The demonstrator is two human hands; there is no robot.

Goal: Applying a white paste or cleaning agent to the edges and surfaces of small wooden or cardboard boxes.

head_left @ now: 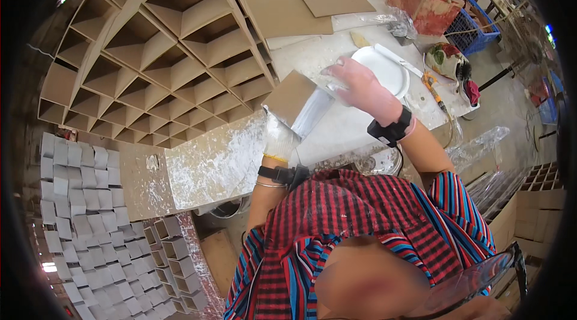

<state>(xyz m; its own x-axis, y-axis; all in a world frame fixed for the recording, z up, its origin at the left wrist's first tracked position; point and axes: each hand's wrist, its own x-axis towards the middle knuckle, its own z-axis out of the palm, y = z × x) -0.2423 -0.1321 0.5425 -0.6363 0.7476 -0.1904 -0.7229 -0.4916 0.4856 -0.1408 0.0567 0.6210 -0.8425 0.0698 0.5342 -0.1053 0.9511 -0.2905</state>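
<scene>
Cardboard panel (290,96), a brown rectangle, is held tilted near the middle of a white, glue-smeared worktable (216,163). The gloved left hand (280,137) clasps its near edge from below, fingers closed on the board. The bare right hand (359,85) rests along the panel's right side, fingers curled, perhaps on a brush or scraper; the blur there hides what, if anything, it grips. A pale streak along the panel's long edge looks like wet glue, so the coating seems partly applied and the board not yet placed anywhere. Just right of the hands lies a white plate (387,70), probably the glue dish. Farther away, flat cardboard sheets (294,4) wait on the table. To the far left stands a large cardboard lattice of open cells (150,49), many already formed. At the near left, rows of small grey box shapes (78,200) cover the floor.
</scene>
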